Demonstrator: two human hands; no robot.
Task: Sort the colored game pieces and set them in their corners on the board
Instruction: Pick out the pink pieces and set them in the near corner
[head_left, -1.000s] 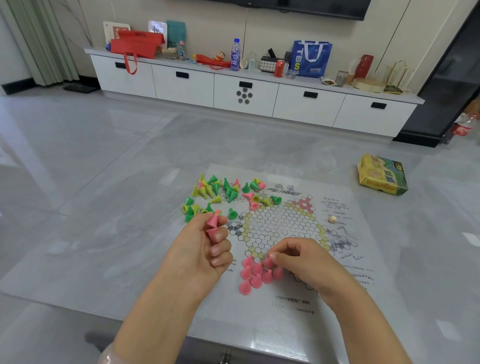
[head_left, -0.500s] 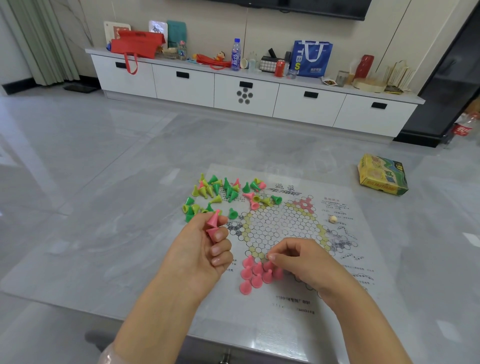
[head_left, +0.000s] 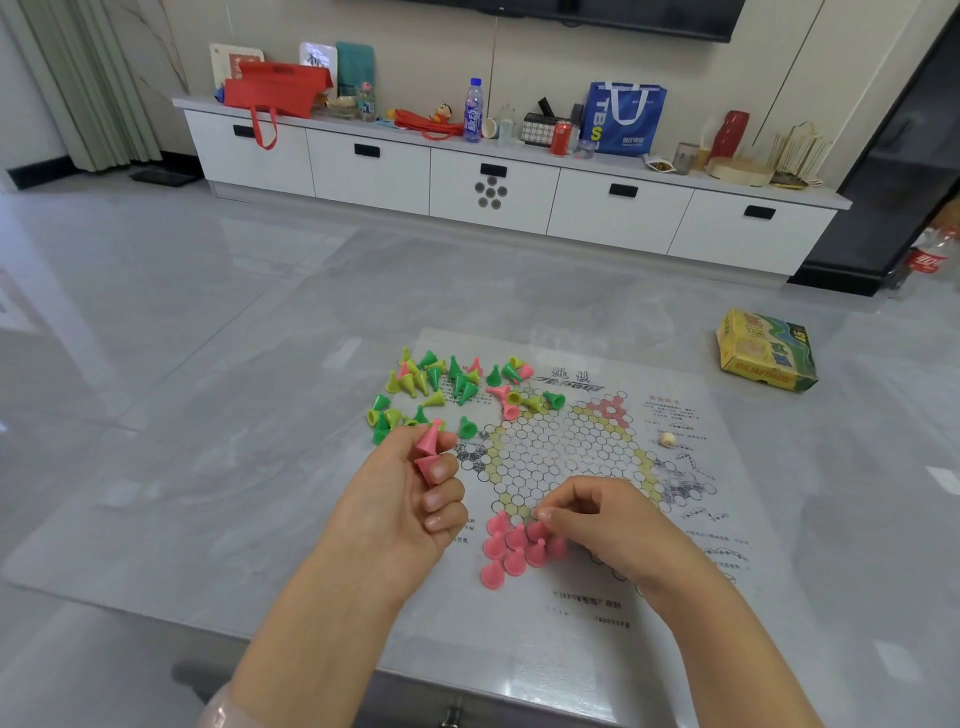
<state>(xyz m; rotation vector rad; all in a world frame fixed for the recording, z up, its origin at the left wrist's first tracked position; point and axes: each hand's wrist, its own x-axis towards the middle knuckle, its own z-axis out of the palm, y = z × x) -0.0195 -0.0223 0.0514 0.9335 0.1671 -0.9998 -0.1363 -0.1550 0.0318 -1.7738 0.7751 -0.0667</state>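
A paper game board (head_left: 566, 457) with a hexagon grid lies on the grey table. Several pink cone pieces (head_left: 506, 551) stand upright in its near corner. My right hand (head_left: 597, 525) pinches one pink piece at the right edge of that group. My left hand (head_left: 410, 499) is raised to the left of the board and holds two pink pieces (head_left: 430, 449) in its curled fingers. A loose heap of green, yellow and a few pink pieces (head_left: 441, 387) lies beyond my left hand, off the board's far left corner.
A small pale die (head_left: 667, 440) sits on the sheet's right side. A yellow-green game box (head_left: 766, 351) lies at the table's far right. The table's near edge (head_left: 467, 691) runs below my forearms. A white cabinet (head_left: 493, 176) with clutter stands across the floor.
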